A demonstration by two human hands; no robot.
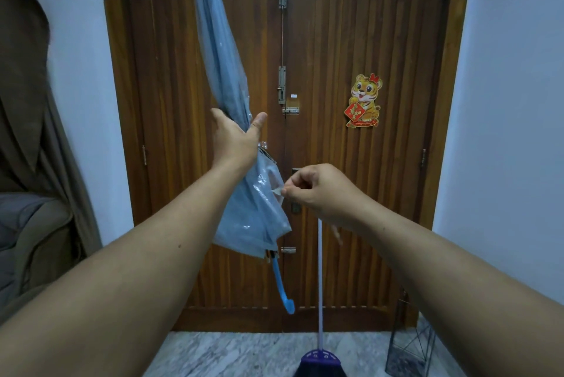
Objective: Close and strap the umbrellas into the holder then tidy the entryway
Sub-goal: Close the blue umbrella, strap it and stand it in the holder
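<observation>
From the head view, we are looking down our own two bare arms toward a wooden door [351,40]. We are holding a folded pale blue umbrella [222,71] tip-up and handle-down, tilted slightly, so the loose cloth is hanging gathered and the strap is easier to reach. Its blue hooked handle [282,288] is dangling below the cloth, well above the marble floor [244,352].

Our left hand [236,141] is reaching up with the arm almost straight, fingers wrapping behind the umbrella's middle and the thumb spread wide — we are steadying it rather than squeezing. Our right hand [320,190] is sitting lower and just beside the cloth, fingers curled, thumb and forefinger pinching what looks like the small closing strap [277,191] — we judge it is not yet fastened.

A wire holder [409,343] is standing by the door's right corner, apart from the umbrella. A broom [320,358] is standing upright near our feet.
</observation>
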